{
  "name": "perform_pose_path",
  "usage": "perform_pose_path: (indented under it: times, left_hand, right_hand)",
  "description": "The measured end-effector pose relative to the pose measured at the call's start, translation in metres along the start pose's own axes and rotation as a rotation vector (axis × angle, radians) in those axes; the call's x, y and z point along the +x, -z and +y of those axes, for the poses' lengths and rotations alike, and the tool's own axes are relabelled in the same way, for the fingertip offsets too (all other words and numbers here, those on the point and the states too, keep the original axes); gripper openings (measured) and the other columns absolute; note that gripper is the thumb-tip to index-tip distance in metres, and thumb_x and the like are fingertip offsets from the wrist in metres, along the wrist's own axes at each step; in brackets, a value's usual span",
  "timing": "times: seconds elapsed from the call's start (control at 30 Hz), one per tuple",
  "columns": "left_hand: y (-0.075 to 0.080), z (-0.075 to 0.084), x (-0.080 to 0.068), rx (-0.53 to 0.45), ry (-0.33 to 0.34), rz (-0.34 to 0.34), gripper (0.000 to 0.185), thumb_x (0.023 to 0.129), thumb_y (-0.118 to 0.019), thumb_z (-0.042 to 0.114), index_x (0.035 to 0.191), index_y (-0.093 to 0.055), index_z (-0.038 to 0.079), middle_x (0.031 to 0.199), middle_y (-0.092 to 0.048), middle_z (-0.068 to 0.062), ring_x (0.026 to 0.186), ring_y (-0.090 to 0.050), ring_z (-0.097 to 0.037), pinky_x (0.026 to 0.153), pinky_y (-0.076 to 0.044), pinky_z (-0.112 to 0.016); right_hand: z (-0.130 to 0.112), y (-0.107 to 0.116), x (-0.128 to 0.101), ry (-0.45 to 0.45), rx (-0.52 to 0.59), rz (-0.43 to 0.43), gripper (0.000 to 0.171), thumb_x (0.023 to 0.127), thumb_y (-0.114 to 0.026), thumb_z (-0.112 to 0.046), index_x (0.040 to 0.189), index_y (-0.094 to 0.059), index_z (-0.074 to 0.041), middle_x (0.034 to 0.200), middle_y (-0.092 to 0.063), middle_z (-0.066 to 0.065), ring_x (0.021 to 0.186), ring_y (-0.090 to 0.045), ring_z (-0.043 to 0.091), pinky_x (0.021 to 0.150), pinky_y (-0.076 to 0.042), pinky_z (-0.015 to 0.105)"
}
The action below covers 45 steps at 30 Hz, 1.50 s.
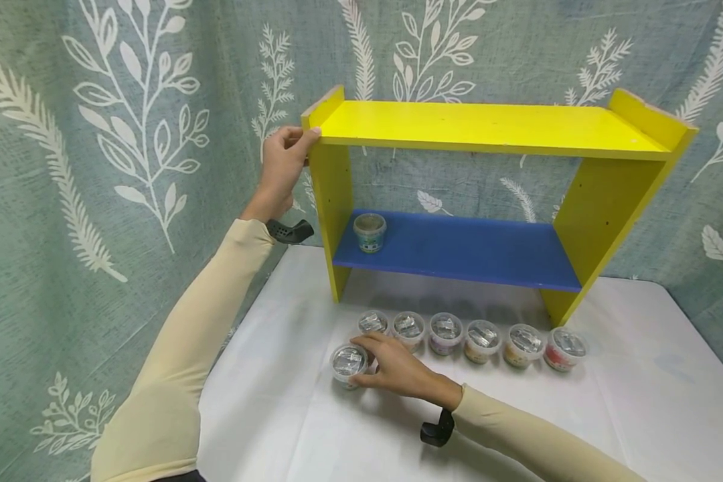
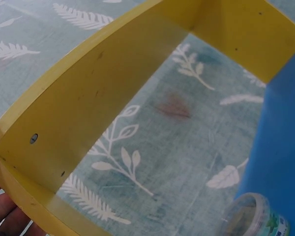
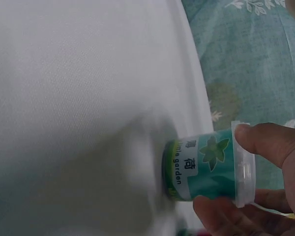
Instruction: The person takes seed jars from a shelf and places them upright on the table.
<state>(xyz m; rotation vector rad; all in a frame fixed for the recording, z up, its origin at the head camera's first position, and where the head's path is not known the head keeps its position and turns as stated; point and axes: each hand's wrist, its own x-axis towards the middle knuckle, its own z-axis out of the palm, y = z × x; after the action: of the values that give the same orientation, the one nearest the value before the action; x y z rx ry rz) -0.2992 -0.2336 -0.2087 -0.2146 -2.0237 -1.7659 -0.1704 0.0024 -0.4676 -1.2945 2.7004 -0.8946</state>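
My left hand point(image 1: 283, 161) holds the upper left corner of a yellow shelf unit point(image 1: 476, 127), thumb in front. In the left wrist view its fingers point(image 2: 10, 214) curl round the yellow side panel. My right hand point(image 1: 400, 367) grips a small plastic tub point(image 1: 347, 362) at the left front of the table. The right wrist view shows this tub point(image 3: 206, 167) between thumb and fingers, with a clear lid and a teal "little garden" label bearing a green leaf. Whether it touches the table, I cannot tell.
Several similar lidded tubs point(image 1: 446, 329) stand in a row before the shelf unit. Another tub point(image 1: 370, 234) sits at the left end of the blue shelf point(image 1: 464, 248). A white cloth point(image 1: 645, 375) covers the table; patterned green curtains point(image 1: 217, 80) hang behind and to the left.
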Motion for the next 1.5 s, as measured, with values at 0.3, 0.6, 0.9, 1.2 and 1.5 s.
perform_pose_path:
  times: [0.3,0.6,0.9,1.2,1.5]
  left_hand:
    - [0.001,-0.001,-0.001,-0.001,0.003,0.000,0.043,0.098,-0.071,0.040,0.126,-0.065,0.008,0.120,-0.061,-0.004,0.104,-0.060,-0.020,0.093,-0.049,-0.034]
    - [0.002,0.000,-0.002,0.008,0.007,0.002,0.044,0.098,-0.070,0.040,0.127,-0.064,0.008,0.120,-0.061,-0.004,0.104,-0.060,-0.020,0.093,-0.049,-0.034]
    - [0.003,-0.002,-0.001,0.001,-0.015,0.005,0.042,0.098,-0.071,0.039,0.125,-0.065,0.007,0.118,-0.061,-0.005,0.102,-0.060,-0.021,0.091,-0.049,-0.033]
    - [0.002,0.000,0.003,-0.007,0.001,0.002,0.042,0.097,-0.072,0.039,0.124,-0.066,0.008,0.119,-0.062,-0.004,0.101,-0.060,-0.020,0.092,-0.048,-0.034]
    - [0.000,0.000,0.003,-0.006,0.014,0.009,0.041,0.097,-0.073,0.039,0.123,-0.066,0.009,0.118,-0.062,-0.003,0.100,-0.060,-0.019,0.090,-0.049,-0.033]
  right_hand:
    - [0.001,0.011,0.002,0.044,0.141,-0.012,0.062,0.090,-0.082,-0.033,0.140,-0.060,-0.007,0.131,-0.061,0.012,0.090,-0.065,0.016,0.078,-0.054,0.024]
    - [0.007,0.040,0.010,0.066,0.263,0.054,0.048,0.092,-0.081,-0.024,0.133,-0.063,-0.007,0.121,-0.068,0.011,0.087,-0.070,0.022,0.075,-0.060,0.035]
    - [0.015,0.072,0.026,0.030,0.244,0.150,0.045,0.092,-0.080,-0.022,0.133,-0.065,-0.010,0.119,-0.068,0.007,0.093,-0.069,0.027,0.077,-0.059,0.040]
    - [0.024,0.100,0.042,-0.007,0.253,0.262,0.043,0.094,-0.078,-0.027,0.132,-0.065,-0.011,0.122,-0.068,0.006,0.099,-0.067,0.025,0.080,-0.057,0.034]
    - [0.035,0.121,0.060,-0.094,0.210,0.315,0.051,0.095,-0.077,-0.035,0.136,-0.063,-0.008,0.127,-0.066,0.010,0.103,-0.067,0.024,0.083,-0.056,0.041]
